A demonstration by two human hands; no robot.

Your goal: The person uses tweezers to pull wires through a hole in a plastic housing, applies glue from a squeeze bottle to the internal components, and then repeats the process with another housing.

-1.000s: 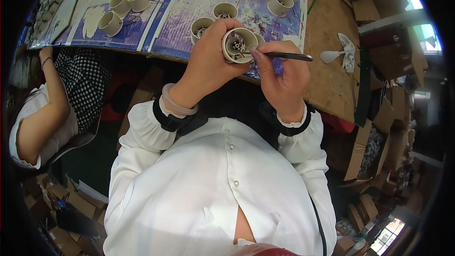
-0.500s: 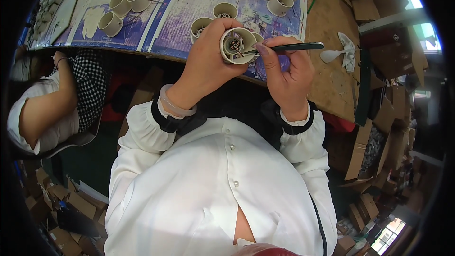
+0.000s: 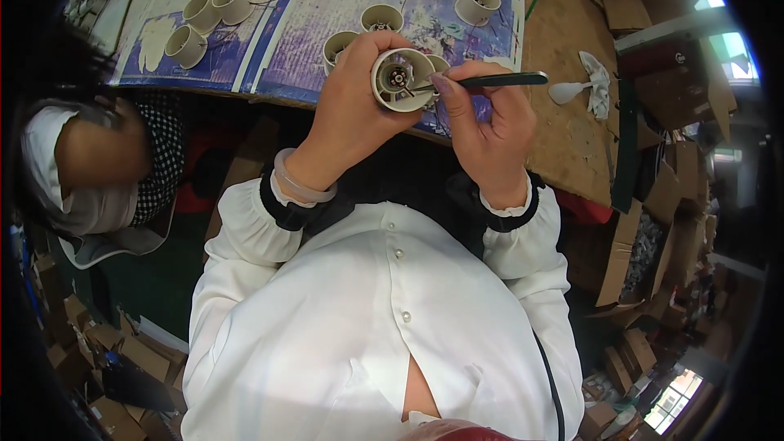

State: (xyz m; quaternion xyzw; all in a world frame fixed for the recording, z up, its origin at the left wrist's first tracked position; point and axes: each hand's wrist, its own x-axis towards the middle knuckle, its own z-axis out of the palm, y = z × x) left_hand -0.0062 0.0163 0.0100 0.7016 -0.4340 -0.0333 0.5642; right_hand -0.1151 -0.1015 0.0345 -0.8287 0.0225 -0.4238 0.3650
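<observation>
Fingers of the left hand (image 3: 351, 98) wrap a cream cup (image 3: 419, 66); those of the right hand (image 3: 496, 129) pinch a slim dark tool (image 3: 506, 79) (tip inside).

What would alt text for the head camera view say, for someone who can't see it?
A person's left hand holds a cream cup-shaped part while the right hand holds a slim dark tool, its tip inside the opening. Similar cups stand on the worktable beyond.
</observation>
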